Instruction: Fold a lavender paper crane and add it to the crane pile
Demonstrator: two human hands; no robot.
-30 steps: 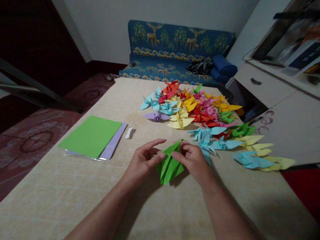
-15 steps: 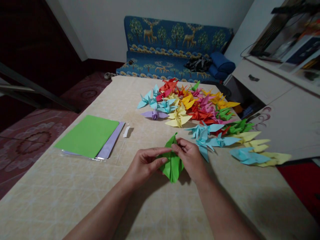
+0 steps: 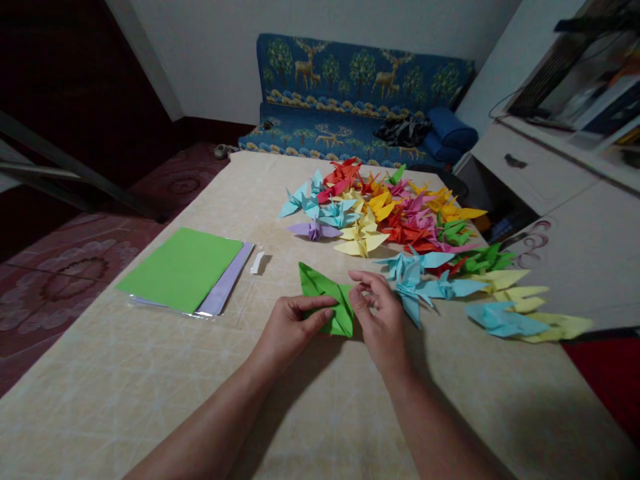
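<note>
A partly folded green paper (image 3: 324,298) lies flat on the beige table (image 3: 125,380), its point aimed up and left. My left hand (image 3: 293,327) pinches its near edge with thumb and fingers closed on it. My right hand (image 3: 380,313) is just right of the paper, fingers curled and loosely apart, fingertips at the paper's right edge. A pile of finished paper cranes (image 3: 395,220) in several colours lies beyond and to the right of my hands.
A stack of green and lilac paper sheets (image 3: 187,270) in a clear sleeve lies at the left. A small white strip (image 3: 257,263) sits beside it. A blue patterned sofa (image 3: 350,100) stands behind the table, and a white cabinet (image 3: 565,200) stands at the right.
The green paper was held upright between both hands; it now lies flat on the table, turned to point up and left. My right hand has eased off it.
</note>
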